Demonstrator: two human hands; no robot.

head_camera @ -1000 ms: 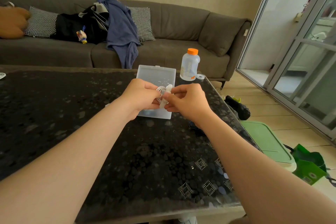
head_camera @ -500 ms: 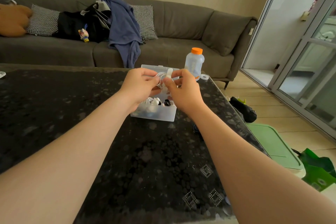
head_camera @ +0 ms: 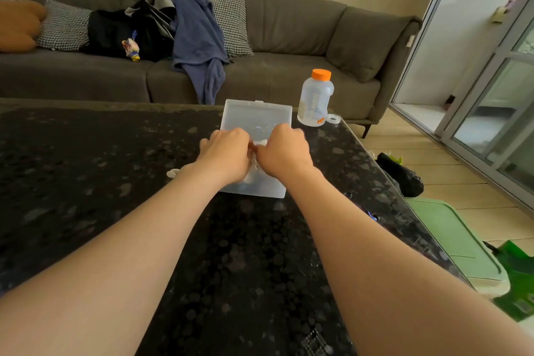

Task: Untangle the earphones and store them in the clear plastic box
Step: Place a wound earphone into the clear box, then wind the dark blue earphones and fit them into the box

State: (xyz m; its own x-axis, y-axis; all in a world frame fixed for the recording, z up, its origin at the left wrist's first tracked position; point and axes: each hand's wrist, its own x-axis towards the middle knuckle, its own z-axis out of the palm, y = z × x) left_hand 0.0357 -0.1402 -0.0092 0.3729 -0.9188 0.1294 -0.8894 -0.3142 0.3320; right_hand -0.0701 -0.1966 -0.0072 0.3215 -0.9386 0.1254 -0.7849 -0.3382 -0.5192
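The clear plastic box point(head_camera: 258, 113) lies open on the dark speckled table, lid tilted back toward the sofa. My left hand point(head_camera: 226, 156) and my right hand point(head_camera: 281, 153) are pressed together low over the box's tray, knuckles up. Between them a small piece of the white earphones point(head_camera: 262, 143) shows, pinched by both hands. The remaining cable is hidden under my fingers. A small white loop point(head_camera: 172, 173) lies on the table just left of my left wrist.
A translucent bottle with an orange cap point(head_camera: 315, 98) stands right behind the box, a white ring point(head_camera: 333, 118) beside it. The table's right edge point(head_camera: 375, 170) drops to a floor with a green lid point(head_camera: 450, 240) and a black shoe point(head_camera: 400, 173). A grey sofa sits behind.
Both hands have come down from above the box into its tray, carrying the coiled earphones with them. The earphones are now mostly covered by my fingers.
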